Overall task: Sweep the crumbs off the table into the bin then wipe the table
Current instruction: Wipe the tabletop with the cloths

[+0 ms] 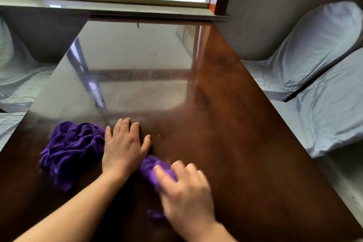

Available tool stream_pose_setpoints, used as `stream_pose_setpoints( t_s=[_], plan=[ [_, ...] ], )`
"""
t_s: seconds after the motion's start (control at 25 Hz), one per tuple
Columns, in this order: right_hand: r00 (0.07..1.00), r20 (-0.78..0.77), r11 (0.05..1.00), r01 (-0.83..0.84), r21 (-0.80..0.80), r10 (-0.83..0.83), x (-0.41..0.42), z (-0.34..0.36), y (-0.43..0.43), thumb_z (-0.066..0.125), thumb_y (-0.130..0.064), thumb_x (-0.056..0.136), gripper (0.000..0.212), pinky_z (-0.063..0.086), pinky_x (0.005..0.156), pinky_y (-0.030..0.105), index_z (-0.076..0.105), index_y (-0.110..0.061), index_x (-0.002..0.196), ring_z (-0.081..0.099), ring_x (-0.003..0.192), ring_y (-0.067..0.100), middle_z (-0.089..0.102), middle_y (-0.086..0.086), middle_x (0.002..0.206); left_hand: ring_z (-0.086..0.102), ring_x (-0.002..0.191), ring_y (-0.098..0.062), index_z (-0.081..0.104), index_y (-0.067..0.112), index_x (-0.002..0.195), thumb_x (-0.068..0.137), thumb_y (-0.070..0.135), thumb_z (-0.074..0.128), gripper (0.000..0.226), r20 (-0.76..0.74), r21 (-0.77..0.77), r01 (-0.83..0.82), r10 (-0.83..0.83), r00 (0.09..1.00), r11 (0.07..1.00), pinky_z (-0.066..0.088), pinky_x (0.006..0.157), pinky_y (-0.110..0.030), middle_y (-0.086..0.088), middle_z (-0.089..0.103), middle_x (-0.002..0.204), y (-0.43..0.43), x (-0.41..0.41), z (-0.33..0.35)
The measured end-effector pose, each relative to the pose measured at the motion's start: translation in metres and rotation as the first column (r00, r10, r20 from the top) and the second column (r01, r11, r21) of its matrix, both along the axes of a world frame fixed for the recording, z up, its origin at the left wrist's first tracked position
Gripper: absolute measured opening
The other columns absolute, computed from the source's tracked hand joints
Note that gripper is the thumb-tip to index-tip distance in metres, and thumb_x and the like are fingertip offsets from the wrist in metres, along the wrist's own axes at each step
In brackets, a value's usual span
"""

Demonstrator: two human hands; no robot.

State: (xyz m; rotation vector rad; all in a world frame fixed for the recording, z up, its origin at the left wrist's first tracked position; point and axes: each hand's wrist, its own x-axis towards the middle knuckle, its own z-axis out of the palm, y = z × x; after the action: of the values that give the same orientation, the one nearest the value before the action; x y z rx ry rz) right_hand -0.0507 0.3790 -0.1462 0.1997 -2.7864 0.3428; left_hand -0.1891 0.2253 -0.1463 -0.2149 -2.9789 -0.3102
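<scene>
On the glossy dark wooden table lies a crumpled purple cloth at the near left. My left hand rests flat on the table beside it, fingers spread, its little finger touching the cloth's right edge. My right hand, blurred by motion, grips a second bunched purple cloth pressed on the table just right of the left hand. A few tiny orange crumbs lie beyond the cloth, and fine specks dot the table's middle. No bin is in view.
Chairs in pale grey covers stand along the table's right side, and others stand at the left. A window sill runs past the table's far end, under an open window.
</scene>
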Motion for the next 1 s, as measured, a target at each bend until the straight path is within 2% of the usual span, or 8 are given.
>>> stream_pose_setpoints(
  t_s=[0.12, 0.2, 0.32, 0.48, 0.68, 0.8, 0.92, 1.0],
  plan=[
    [0.993, -0.054, 0.991, -0.098, 0.086, 0.103, 0.023, 0.005, 0.041, 0.064, -0.036, 0.078, 0.048, 0.043, 0.055, 0.038, 0.058, -0.038, 0.125, 0.051, 0.069, 0.028, 0.06, 0.0, 0.09, 0.046, 0.123, -0.034, 0.056, 0.022, 0.113, 0.087, 0.044, 0.045, 0.035, -0.026, -0.011, 0.045, -0.045, 0.999, 0.999, 0.032, 0.106, -0.058, -0.014, 0.052, 0.123, -0.002, 0.004, 0.004],
    [0.992, -0.025, 0.973, 0.122, 0.196, -0.12, 0.01, 0.015, 0.114, 0.064, -0.035, 0.082, 0.043, 0.048, 0.057, 0.04, 0.061, -0.038, 0.124, 0.055, 0.074, 0.032, 0.06, 0.002, 0.091, 0.045, 0.124, -0.031, 0.055, 0.031, 0.116, 0.086, 0.046, 0.049, 0.034, -0.025, 0.009, 0.073, -0.072, 0.997, 0.997, 0.032, 0.105, -0.06, -0.011, 0.051, 0.123, -0.001, 0.005, 0.006],
    [0.86, 0.028, 0.842, 0.493, 0.22, -0.51, -0.029, 0.028, 0.228, 0.058, -0.04, 0.093, 0.038, 0.05, 0.071, 0.04, 0.059, -0.034, 0.131, 0.056, 0.09, 0.037, 0.059, 0.009, 0.104, 0.04, 0.133, -0.025, 0.053, 0.042, 0.126, 0.082, 0.056, 0.049, 0.046, -0.015, 0.046, 0.175, -0.175, 0.984, 0.983, 0.027, 0.112, -0.06, -0.006, 0.05, 0.135, -0.001, 0.007, 0.007],
    [0.782, -0.035, 0.77, 0.619, 0.157, -0.622, -0.04, 0.013, 0.243, 0.062, -0.04, 0.091, 0.038, 0.045, 0.066, 0.037, 0.062, -0.027, 0.126, 0.053, 0.083, 0.037, 0.058, 0.012, 0.099, 0.041, 0.132, -0.019, 0.052, 0.049, 0.128, 0.076, 0.067, 0.041, 0.056, 0.004, 0.047, 0.283, -0.283, 0.959, 0.958, 0.025, 0.113, -0.06, 0.003, 0.052, 0.135, -0.004, 0.006, 0.011],
    [0.817, -0.036, 0.811, 0.576, 0.1, -0.575, -0.011, 0.012, 0.159, 0.063, -0.045, 0.088, 0.041, 0.047, 0.066, 0.04, 0.062, -0.032, 0.127, 0.055, 0.082, 0.036, 0.06, 0.009, 0.1, 0.038, 0.135, -0.022, 0.05, 0.047, 0.131, 0.083, 0.066, 0.031, 0.055, 0.02, -0.094, 0.304, -0.303, 0.953, 0.948, 0.028, 0.112, -0.059, -0.001, 0.049, 0.138, 0.0, 0.009, 0.007],
    [0.921, -0.066, 0.915, 0.389, 0.103, -0.384, 0.031, 0.008, 0.09, 0.057, -0.05, 0.088, 0.042, 0.044, 0.062, 0.04, 0.06, -0.035, 0.127, 0.053, 0.08, 0.031, 0.058, 0.002, 0.098, 0.038, 0.135, -0.024, 0.047, 0.04, 0.135, 0.087, 0.061, 0.022, 0.058, 0.021, -0.161, 0.312, -0.312, 0.95, 0.936, 0.035, 0.107, -0.056, -0.005, 0.048, 0.14, 0.002, 0.013, 0.011],
    [0.994, -0.048, 0.98, 0.102, 0.173, -0.095, 0.067, -0.001, 0.067, 0.054, -0.05, 0.09, 0.044, 0.041, 0.06, 0.041, 0.055, -0.036, 0.132, 0.05, 0.078, 0.028, 0.059, -0.001, 0.1, 0.027, 0.143, -0.025, 0.038, 0.043, 0.141, 0.091, 0.061, 0.024, 0.054, 0.091, -0.088, 0.31, -0.302, 0.949, 0.947, 0.027, 0.114, -0.052, -0.005, 0.036, 0.153, -0.002, 0.032, 0.011],
    [0.984, -0.049, 0.967, 0.177, 0.184, -0.171, 0.063, 0.004, 0.085, 0.06, -0.044, 0.088, 0.043, 0.044, 0.058, 0.04, 0.06, -0.033, 0.13, 0.054, 0.076, 0.029, 0.061, 0.0, 0.095, 0.022, 0.147, -0.024, 0.035, 0.046, 0.142, 0.09, 0.064, 0.025, 0.056, 0.113, 0.001, 0.311, -0.309, 0.944, 0.95, 0.021, 0.118, -0.049, -0.003, 0.032, 0.157, -0.021, 0.061, 0.009]
  ],
)
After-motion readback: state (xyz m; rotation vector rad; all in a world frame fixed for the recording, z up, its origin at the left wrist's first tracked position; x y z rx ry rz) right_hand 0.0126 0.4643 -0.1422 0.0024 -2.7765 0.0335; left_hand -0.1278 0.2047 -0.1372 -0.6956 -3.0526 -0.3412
